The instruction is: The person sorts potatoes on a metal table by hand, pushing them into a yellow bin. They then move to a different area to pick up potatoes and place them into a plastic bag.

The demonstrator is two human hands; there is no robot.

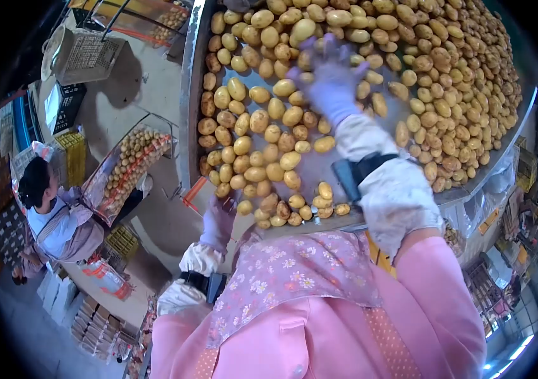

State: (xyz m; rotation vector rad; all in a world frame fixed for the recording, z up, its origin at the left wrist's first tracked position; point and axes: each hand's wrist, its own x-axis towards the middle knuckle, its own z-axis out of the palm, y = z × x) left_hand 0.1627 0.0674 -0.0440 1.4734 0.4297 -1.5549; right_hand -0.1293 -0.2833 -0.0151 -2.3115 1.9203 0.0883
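Observation:
My right hand (pixel 333 79), in a purple glove, reaches out over the sorting table (pixel 310 177) with its fingers spread. It is among the potatoes (pixel 258 120), smeared a little by motion, and holds nothing that I can see. My left hand (pixel 220 221), also gloved, is at the near left corner of the table, close beside the lowest potatoes. Its fingers are blurred and partly hidden, so their grip does not show. Yellow-brown potatoes lie loosely spread on the left part of the table. A dense heap of potatoes (pixel 452 82) covers the right part.
Metal edging (pixel 190 95) borders the table's left side. Left of it, another person (pixel 60 211) sits by a mesh bag of potatoes (pixel 131 165). Plastic baskets (pixel 95 57), a black crate (pixel 65 107) and stacked cartons (pixel 95 325) stand on the floor.

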